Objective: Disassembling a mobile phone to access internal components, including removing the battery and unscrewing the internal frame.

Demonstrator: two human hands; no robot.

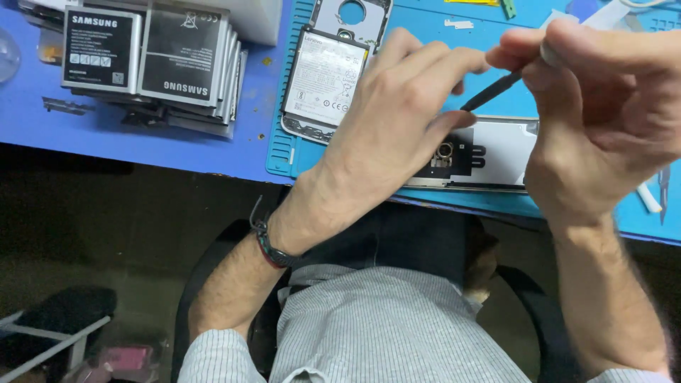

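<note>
Head view, looking down past a striped shirt (369, 326) at a blue work mat (425, 42) on a blue table (142, 142).

Centre of frame: left hand (383, 135), fingers curled down and pressing on an opened phone (496, 152) near the mat's lower edge, thumb tip beside the phone's dark camera section (450, 154). Not gripping, more pinning the phone flat. Dark beaded bracelet (268, 245) at the wrist.

Right of frame: right hand (603, 120), closed in a pinch on a thin black pry tool (493, 91), tip angled down and left toward the phone's upper edge, just above the left fingertips.

Upper centre: a second phone frame with a white battery (323, 78) seated in it, apart from both hands. Upper left: a stack of loose grey batteries (152, 57).

Judged best for this step: firm downward pressure from the left hand, tool tip low and shallow at the seam, small levering moves rather than stabs, well away from the camera module.

Hard to make out: exact contact point of the tool tip, hidden behind the left fingers. Much of the phone's left half covered by the left hand; right end covered by the right hand. Tool's handle lost inside the right fist. White stick-like items at the right edge (649, 198) too cut off to identify.
</note>
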